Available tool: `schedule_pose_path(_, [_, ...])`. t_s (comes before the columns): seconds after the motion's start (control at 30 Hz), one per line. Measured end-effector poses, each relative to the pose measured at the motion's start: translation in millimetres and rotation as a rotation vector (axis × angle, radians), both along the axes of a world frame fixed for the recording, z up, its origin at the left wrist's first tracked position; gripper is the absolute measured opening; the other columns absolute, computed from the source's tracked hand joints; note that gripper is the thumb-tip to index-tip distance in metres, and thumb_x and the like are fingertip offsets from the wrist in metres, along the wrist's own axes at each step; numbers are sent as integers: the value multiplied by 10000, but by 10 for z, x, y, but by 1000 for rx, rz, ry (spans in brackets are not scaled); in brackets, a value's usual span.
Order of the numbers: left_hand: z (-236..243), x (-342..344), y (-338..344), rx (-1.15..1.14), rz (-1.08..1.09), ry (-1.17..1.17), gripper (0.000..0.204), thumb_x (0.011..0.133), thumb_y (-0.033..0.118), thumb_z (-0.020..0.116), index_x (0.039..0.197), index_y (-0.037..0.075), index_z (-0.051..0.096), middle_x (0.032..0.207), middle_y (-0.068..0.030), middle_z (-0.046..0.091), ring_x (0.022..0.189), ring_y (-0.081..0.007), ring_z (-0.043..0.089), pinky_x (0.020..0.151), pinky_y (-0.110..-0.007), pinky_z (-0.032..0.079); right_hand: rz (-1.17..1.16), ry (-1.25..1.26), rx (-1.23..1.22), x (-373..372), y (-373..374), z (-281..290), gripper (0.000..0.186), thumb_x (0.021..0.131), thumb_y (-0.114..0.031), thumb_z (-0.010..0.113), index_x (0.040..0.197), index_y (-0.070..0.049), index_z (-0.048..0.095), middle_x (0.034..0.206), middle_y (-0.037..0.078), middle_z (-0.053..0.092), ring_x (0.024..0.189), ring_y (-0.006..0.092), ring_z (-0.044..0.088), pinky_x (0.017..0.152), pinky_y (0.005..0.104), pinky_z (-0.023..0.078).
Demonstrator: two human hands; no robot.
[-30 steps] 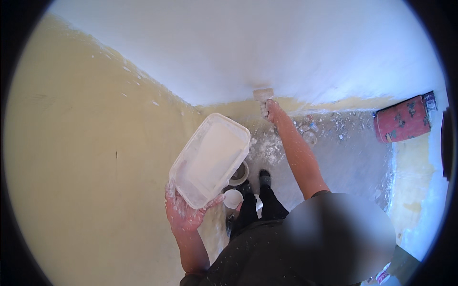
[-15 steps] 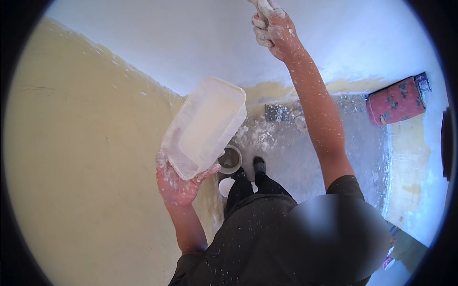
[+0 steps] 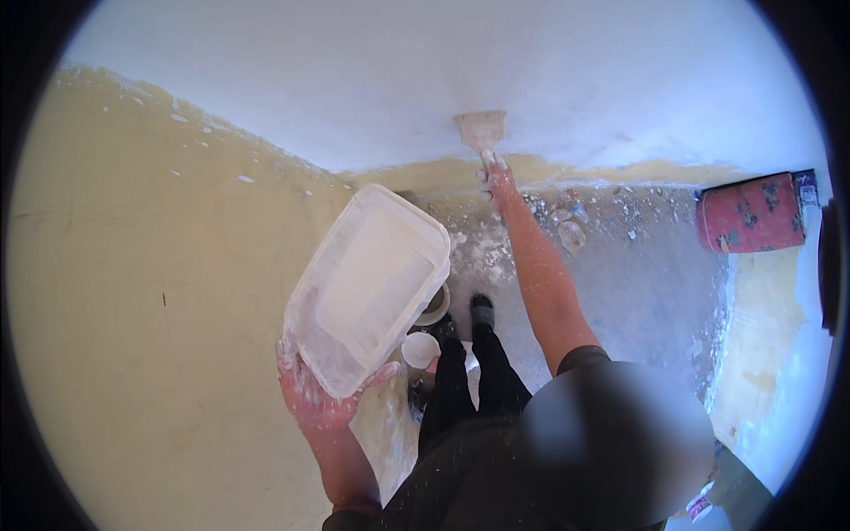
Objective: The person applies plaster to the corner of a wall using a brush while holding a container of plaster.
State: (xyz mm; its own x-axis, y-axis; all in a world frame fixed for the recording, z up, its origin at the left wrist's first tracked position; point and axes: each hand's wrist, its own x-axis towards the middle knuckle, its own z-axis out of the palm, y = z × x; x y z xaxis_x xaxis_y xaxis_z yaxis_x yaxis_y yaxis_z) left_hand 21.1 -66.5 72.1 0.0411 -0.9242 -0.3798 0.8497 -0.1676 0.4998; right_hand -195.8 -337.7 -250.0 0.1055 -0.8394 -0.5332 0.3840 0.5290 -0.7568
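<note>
The left hand [image 3: 320, 396] is clamped on the near end of a translucent rectangular plastic tub [image 3: 320, 350], fingers along one side, thumb at the other. The tub leans and holds white paint-like liquid [image 3: 376, 279]; gripped at one end by a smeared palm, it could slip or tip and spill. Farther out, the right hand [image 3: 497, 177] is closed around the handle of a flat brush [image 3: 482, 130], its bristles apparently against the white wall [image 3: 372, 88]; an overloaded brush could drip.

Lower down, by the shoes [image 3: 482, 311], are a round white container [image 3: 420, 350], possibly a bowl, and a bucket [image 3: 440, 311] half hidden by the tub, contents unclear. A careless step could upset either. Farthest right is a red patterned cylindrical container [image 3: 751, 215], its inside not visible.
</note>
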Motion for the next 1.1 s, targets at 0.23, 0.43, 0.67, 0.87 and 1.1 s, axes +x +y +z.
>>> schedule_pose_path(0.23, [73, -16, 152, 6, 65, 191, 628, 949, 425, 357, 1462, 155, 117, 1486, -237, 104, 1224, -631, 225, 810, -779, 365, -42, -65, 313, 215, 54, -933, 110, 905, -237, 476, 841, -147, 472, 652, 6, 467, 433, 114, 370, 359, 247, 251])
schedule_pose_path(0.43, [171, -71, 206, -31, 13, 213, 616, 950, 425, 343, 1462, 160, 126, 1485, -241, 99, 1216, -648, 210, 828, -773, 361, -15, -430, -14, 113, -559, -316, 130, 901, -112, 411, 776, -137, 439, 601, -7, 397, 420, 84, 327, 331, 219, 219])
schedule_pose_path(0.67, [288, -62, 226, -105, -59, 94, 601, 949, 413, 340, 1449, 126, 173, 1485, -201, 175, 1298, -529, 228, 858, -793, 308, 51, -248, -260, 191, 437, 2494, 135, 916, -249, 561, 955, -152, 475, 632, -46, 402, 453, 34, 321, 369, 192, 222])
schedule_pose_path(0.87, [186, -94, 39, -2, -205, -636, 633, 928, 368, 429, 1448, 126, 161, 1471, -212, 174, 1267, -539, 263, 837, -759, 370, -5, -150, -499, 188, -25, 1776, 196, 921, -330, 551, 948, -155, 468, 644, -51, 416, 466, 27, 321, 408, 196, 242])
schedule_pose_path(1.1, [-52, -131, -272, 250, -26, -421, 981, 599, 274, 740, 1414, 86, 226, 1369, -163, 351, 1211, -386, 390, 901, -524, 418, -98, -98, -265, 131, -94, -313, 269, 885, -413, 584, 943, -181, 461, 628, -53, 415, 440, 42, 334, 380, 210, 242])
